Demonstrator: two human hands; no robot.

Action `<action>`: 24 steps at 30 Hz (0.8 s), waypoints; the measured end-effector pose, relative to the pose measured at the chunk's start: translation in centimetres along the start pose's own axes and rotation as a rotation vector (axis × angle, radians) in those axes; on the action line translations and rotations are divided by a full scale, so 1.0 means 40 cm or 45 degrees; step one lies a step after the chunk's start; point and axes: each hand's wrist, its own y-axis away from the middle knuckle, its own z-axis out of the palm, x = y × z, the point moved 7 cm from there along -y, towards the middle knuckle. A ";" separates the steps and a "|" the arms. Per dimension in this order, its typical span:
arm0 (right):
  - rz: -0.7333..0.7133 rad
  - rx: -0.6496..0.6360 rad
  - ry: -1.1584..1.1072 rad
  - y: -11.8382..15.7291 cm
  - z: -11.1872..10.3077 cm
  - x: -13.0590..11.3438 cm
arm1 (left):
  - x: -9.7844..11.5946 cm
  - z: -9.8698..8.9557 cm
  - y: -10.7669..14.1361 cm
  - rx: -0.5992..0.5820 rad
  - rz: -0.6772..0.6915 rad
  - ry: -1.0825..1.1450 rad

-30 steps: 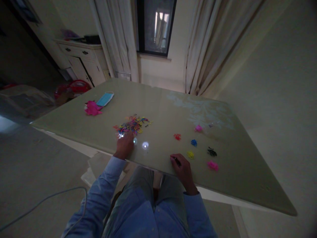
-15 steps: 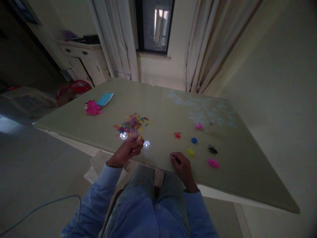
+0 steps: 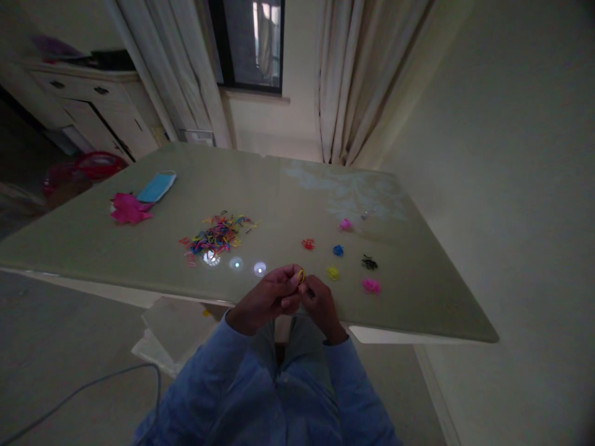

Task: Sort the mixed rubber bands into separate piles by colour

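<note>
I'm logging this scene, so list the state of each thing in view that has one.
Left hand: closed, pinching a yellow band
Right hand: fingertips at that band, grip unclear
Mixed bands: loose, unsorted heap
Black bands: small separate pile
Mask: lying flat
Pink wrapping: crumpled
Curtains: parted
Cabinet doors: shut or ajar, cannot tell
</note>
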 end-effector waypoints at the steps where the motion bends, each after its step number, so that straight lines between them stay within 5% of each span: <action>1: 0.004 -0.002 0.002 0.001 0.002 0.004 | -0.003 0.009 -0.005 -0.004 -0.004 -0.009; 8: 0.054 0.016 0.002 0.006 0.011 0.031 | -0.027 0.004 -0.085 0.071 0.034 -0.467; 13: -0.017 -0.028 0.070 0.005 0.016 0.018 | -0.005 -0.052 -0.224 0.297 0.297 -1.436; 16: -0.041 -0.046 0.112 0.007 0.017 0.011 | -0.026 -0.050 -0.306 0.174 0.280 -1.958; 24: -0.028 -0.035 0.189 0.017 0.027 0.026 | -0.091 -0.069 -0.366 0.007 0.204 -2.135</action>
